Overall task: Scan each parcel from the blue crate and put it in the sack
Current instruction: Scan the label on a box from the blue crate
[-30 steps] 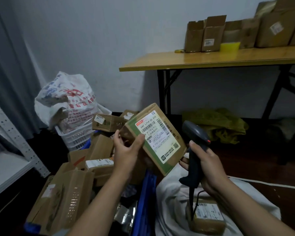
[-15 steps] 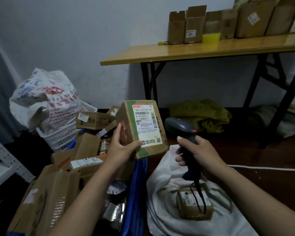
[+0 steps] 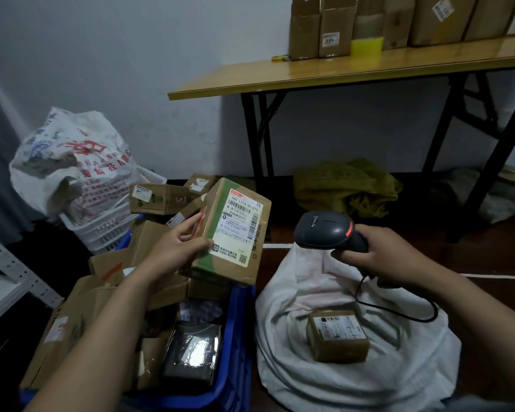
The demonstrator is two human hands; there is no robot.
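The left hand [image 3: 173, 248] is gripping a cardboard parcel [image 3: 229, 233] by its left side, thumb lying on the labelled face and fingers wrapping behind. The parcel is hanging above the far right corner of the blue crate [image 3: 238, 331], its long axis running from lower left up to the right and slightly away, and its white shipping label [image 3: 241, 226] is facing up toward the camera. The right hand [image 3: 384, 254] is closing around the handle of a dark barcode scanner [image 3: 329, 231], whose head is pointing left at the parcel, close to it but not touching; a red light is glowing on the head. The scanner's cable is trailing down onto the white sack [image 3: 354, 376], which is lying open on the dark floor just right of the crate and holding one small parcel [image 3: 336, 337]. The crate is brimming with more boxes. Behind stand a white basket [image 3: 98, 227] under a printed bag, a wooden folding table [image 3: 339, 72] carrying cartons, and a pale wall.
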